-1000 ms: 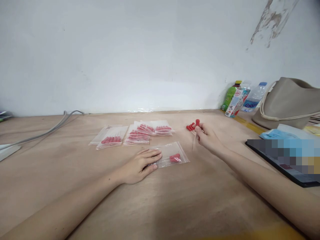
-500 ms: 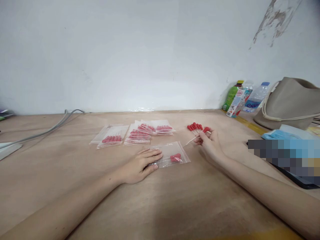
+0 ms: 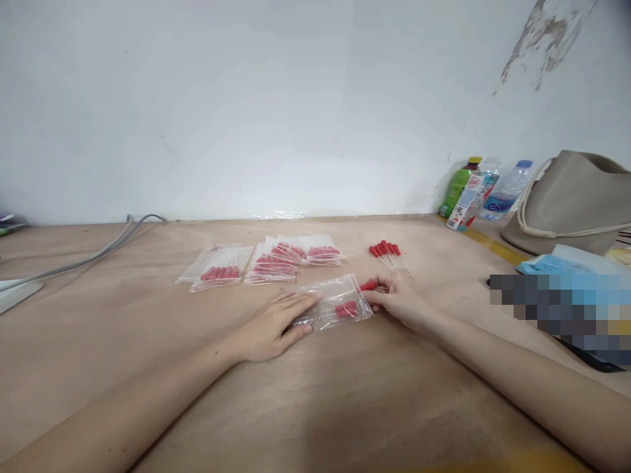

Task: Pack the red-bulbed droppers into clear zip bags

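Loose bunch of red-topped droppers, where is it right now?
In the head view, the loose bunch of red-topped droppers lies on the table right of centre, just beyond the right hand and right of the packed bags.

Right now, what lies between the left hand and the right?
The head view shows a clear bag with red-bulbed droppers inside; the left hand rests on one end, the right hand holds another red-bulbed dropper at the other.
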`<state>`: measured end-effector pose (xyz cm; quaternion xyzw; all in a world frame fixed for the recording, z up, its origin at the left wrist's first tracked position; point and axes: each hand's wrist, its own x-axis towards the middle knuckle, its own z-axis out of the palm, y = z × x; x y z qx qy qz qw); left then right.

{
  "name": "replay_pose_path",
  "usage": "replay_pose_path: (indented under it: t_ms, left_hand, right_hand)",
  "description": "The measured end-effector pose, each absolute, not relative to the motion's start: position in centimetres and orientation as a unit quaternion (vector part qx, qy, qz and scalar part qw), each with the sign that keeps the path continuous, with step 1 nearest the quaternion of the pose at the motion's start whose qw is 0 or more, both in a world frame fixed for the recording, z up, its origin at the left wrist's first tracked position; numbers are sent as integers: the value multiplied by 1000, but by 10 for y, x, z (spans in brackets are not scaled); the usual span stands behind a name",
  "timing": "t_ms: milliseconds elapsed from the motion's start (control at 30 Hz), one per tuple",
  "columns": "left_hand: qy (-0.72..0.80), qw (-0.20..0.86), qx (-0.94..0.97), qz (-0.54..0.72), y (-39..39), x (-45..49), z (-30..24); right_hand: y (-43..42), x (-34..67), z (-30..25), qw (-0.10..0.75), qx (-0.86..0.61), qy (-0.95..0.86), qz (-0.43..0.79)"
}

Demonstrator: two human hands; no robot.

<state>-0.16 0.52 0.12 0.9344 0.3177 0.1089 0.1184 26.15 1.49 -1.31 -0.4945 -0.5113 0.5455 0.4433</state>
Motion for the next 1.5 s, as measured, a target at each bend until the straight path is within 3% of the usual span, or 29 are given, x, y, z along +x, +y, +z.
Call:
replay_pose_path:
  t_ms: [167, 500, 733, 967, 1267, 1367, 1500]
  left_hand:
    - [309, 120, 936, 118, 6, -1, 1]
    - [309, 111, 938, 116, 5, -1, 1]
    - [302, 116, 939, 117, 6, -2, 1]
    - [305, 111, 940, 103, 7, 0, 1]
    - [308, 108, 940, 97, 7, -1, 1]
    - [307, 108, 941, 98, 7, -1, 1]
    - [298, 107, 943, 104, 7, -1, 1]
  right_hand:
    - [26, 271, -14, 349, -470, -617, 526]
    - [27, 271, -14, 375, -451, -618, 525]
    - [21, 267, -8, 311, -392, -656, 565]
    - [19, 258, -12, 411, -476, -616, 474]
    - [26, 275, -3, 243, -443, -615, 606]
    - [29, 281, 2, 210, -454, -648, 574]
    - [26, 289, 11, 102, -465, -718, 507]
